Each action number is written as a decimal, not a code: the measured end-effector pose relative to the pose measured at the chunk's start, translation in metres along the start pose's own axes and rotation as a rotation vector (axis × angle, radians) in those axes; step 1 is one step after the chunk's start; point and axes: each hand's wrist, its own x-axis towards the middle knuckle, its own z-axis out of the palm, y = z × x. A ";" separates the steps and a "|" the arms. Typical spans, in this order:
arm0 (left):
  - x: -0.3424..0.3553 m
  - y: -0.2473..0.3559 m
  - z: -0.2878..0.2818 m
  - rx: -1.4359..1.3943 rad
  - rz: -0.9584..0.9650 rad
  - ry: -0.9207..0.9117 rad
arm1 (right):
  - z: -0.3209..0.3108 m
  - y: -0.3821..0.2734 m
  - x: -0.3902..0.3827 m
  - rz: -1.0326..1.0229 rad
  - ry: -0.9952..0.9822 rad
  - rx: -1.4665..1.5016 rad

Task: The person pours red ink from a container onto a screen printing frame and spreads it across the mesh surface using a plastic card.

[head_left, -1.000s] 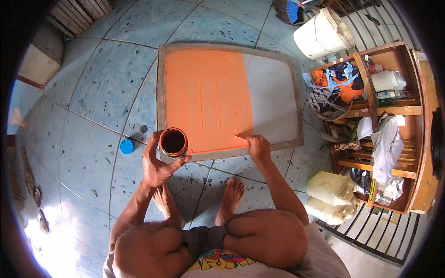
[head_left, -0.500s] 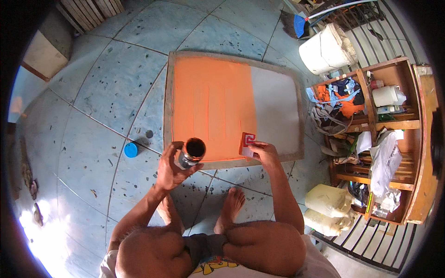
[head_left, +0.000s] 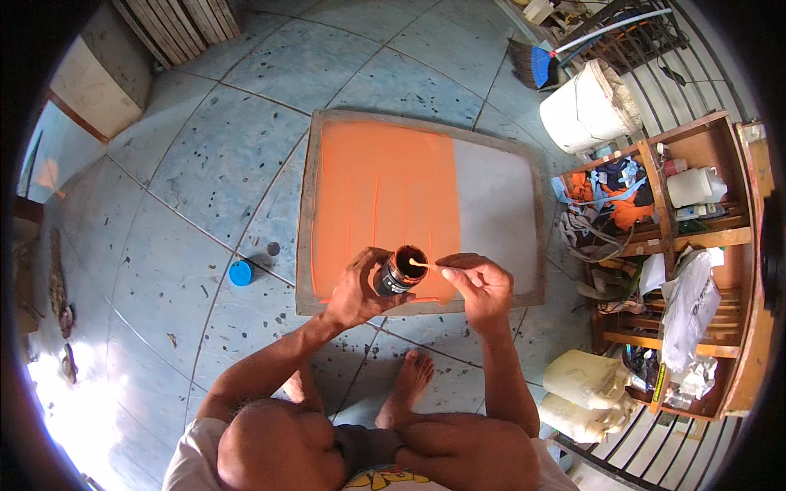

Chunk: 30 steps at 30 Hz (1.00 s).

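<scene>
Orange paint sits inside the small dark jar (head_left: 399, 271), and your left hand (head_left: 360, 290) has its fingers wrapped tight round the jar's side. It is tipped toward your other hand, up in the air over the near edge of the wooden frame (head_left: 304, 245). Your right hand (head_left: 483, 286) has its fingers pinched shut on a thin flat stick (head_left: 423, 264), and the tip of the stick rests at the jar's mouth.

Tip the jar too far and I think paint could run out in a blob, landing on the frame's wood or on the blue floor tiles (head_left: 188, 164). A loaded stick may drip too, maybe onto the bare white part of the screen (head_left: 499, 204) where you don't want a spot. Your bare feet (head_left: 405, 393) are just below, so drips could hit them. The blue lid (head_left: 241, 272) lies well apart on the floor, so the jar stays open.
</scene>
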 end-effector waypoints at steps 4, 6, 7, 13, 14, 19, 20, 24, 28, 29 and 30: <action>0.016 0.010 -0.008 -0.038 0.188 0.036 | -0.017 -0.014 0.008 -0.305 -0.069 -0.299; 0.024 0.018 -0.013 -0.062 0.276 0.040 | -0.020 -0.029 0.014 -0.424 -0.095 -0.401; 0.024 0.019 -0.013 -0.036 0.263 0.041 | -0.020 -0.036 0.016 -0.485 -0.107 -0.454; 0.027 0.032 -0.011 -0.031 0.272 0.052 | -0.026 -0.052 0.018 -0.582 -0.149 -0.568; 0.028 0.033 -0.010 -0.038 0.285 0.047 | -0.026 -0.052 0.018 -0.597 -0.149 -0.578; 0.028 0.036 -0.007 -0.073 0.302 0.021 | -0.030 -0.049 0.015 -0.625 -0.136 -0.654; 0.027 0.035 -0.006 -0.076 0.295 0.021 | -0.031 -0.047 0.014 -0.629 -0.132 -0.669; 0.024 0.043 -0.008 -0.034 0.320 0.005 | -0.034 -0.040 0.014 -0.630 -0.098 -0.687; 0.019 0.045 -0.004 -0.080 0.338 0.004 | -0.038 -0.031 0.021 -0.659 -0.042 -0.737; 0.017 0.047 -0.003 -0.076 0.333 0.004 | -0.039 -0.028 0.021 -0.664 -0.024 -0.757; 0.016 0.049 -0.003 -0.071 0.329 0.005 | -0.039 -0.025 0.022 -0.670 0.014 -0.769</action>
